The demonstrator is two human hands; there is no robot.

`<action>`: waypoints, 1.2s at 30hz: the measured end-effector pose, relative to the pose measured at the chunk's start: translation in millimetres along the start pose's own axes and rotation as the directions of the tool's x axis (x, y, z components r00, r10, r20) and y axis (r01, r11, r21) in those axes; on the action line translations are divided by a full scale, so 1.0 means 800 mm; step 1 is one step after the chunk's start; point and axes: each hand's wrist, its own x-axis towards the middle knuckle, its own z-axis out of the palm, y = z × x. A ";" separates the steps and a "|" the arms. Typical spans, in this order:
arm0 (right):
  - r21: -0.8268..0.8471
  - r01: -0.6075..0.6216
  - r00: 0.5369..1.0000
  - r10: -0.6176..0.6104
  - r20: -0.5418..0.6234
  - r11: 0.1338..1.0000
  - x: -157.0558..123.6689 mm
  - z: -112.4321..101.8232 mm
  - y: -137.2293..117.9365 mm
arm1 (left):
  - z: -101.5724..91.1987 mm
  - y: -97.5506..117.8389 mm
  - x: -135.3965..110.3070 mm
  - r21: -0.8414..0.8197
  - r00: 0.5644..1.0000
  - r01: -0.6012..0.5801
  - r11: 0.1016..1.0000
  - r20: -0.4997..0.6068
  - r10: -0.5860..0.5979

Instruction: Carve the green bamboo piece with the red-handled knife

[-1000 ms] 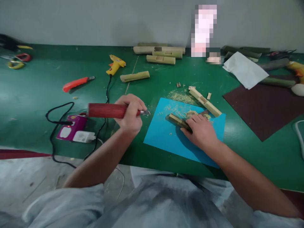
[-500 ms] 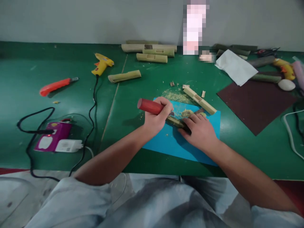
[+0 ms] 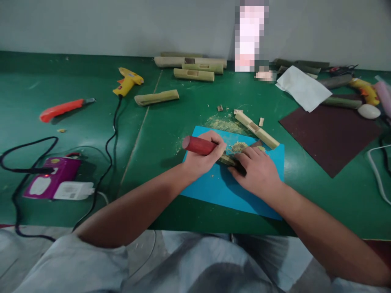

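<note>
Head view: your left hand (image 3: pixel 204 156) is fisted around a smooth red cylindrical tool handle (image 3: pixel 197 145), its tip hidden at the bamboo piece (image 3: pixel 228 160). Your right hand (image 3: pixel 259 171) lies flat, fingers pressing that dark, rough stick onto the blue sheet (image 3: pixel 220 189) near the bench's front edge, amid pale shavings (image 3: pixel 224 123).

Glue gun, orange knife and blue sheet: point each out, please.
glue gun (image 3: pixel 127 80), head view, on its yellow body
orange knife (image 3: pixel 59 109), head view, mid-handle
blue sheet (image 3: pixel 214 189), head view, bare near part
</note>
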 end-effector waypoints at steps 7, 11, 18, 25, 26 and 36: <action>-0.036 0.024 1.000 -0.024 -0.006 0.999 -0.001 0.004 -0.005 | -0.003 0.006 -0.001 0.059 0.995 -0.076 0.995 0.074 0.072; -0.037 0.024 0.999 -0.023 0.034 0.999 0.003 0.007 -0.008 | -0.009 0.008 -0.005 0.094 0.989 -0.111 0.989 0.110 0.101; -0.003 0.030 0.999 -0.030 0.042 1.000 0.003 0.010 -0.006 | -0.007 -0.003 -0.013 -0.022 1.000 -0.027 0.999 -0.014 0.027; -0.051 0.054 0.997 -0.051 0.055 0.997 0.001 0.007 -0.012 | 0.003 -0.009 -0.013 -0.201 0.994 0.002 0.980 -0.109 -0.025; -0.059 0.050 0.997 -0.047 0.055 0.997 0.001 0.006 -0.013 | 0.003 -0.008 -0.014 -0.218 0.993 0.009 0.976 -0.111 -0.034; 0.019 0.065 0.997 -0.066 0.037 0.998 0.003 0.010 -0.008 | -0.008 -0.002 -0.018 0.020 0.999 -0.029 0.999 -0.030 0.029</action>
